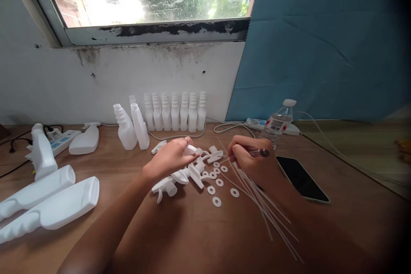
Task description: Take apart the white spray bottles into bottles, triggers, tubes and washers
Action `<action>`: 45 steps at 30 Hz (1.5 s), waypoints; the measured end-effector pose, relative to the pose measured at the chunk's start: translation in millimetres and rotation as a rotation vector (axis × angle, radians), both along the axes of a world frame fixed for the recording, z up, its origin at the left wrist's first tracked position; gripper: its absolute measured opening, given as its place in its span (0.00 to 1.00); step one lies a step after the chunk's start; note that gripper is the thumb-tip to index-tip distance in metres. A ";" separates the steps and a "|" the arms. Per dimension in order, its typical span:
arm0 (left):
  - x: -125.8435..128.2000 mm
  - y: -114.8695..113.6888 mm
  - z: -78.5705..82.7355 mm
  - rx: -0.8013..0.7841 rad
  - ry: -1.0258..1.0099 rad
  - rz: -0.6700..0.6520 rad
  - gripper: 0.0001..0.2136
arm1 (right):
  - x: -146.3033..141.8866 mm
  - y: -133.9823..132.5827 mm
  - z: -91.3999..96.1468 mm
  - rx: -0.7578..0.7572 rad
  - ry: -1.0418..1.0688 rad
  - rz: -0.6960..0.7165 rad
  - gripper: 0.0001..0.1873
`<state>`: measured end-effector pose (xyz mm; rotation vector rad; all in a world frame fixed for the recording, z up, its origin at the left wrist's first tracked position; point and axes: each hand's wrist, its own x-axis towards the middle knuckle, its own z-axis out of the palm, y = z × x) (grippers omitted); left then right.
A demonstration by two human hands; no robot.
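Note:
My left hand [173,153] is closed round a white trigger spray head [190,150], above a loose pile of similar spray heads [195,173]. My right hand [245,156] has its fingers wrapped round a pen [259,153], whose dark end sticks out past the knuckles. Below and beside the right hand lie several thin white dip tubes [261,203]; whether its fingertips also touch one is unclear. White ring washers [216,201] are scattered on the table between the hands.
White spray bottles [175,113] stand in a row by the wall, two more [126,130] nearby. Others lie at the left [69,205] beside a power strip [66,140]. At the right are a water bottle [278,120] and a phone [302,178]. Cables run along the back.

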<state>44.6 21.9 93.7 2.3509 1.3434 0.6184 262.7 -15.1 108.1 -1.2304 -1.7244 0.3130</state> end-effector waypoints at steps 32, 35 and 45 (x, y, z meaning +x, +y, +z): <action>-108.1 -33.8 -25.9 0.340 0.114 0.112 0.13 | 86.6 48.0 -107.8 0.030 -0.815 0.184 0.31; -168.6 -58.4 -20.9 0.404 0.176 0.410 0.15 | 101.2 39.2 -112.7 0.076 -0.807 0.230 0.32; -337.8 -110.0 -67.5 -0.052 0.482 1.087 0.33 | 103.0 25.7 -119.9 0.065 -0.815 0.273 0.35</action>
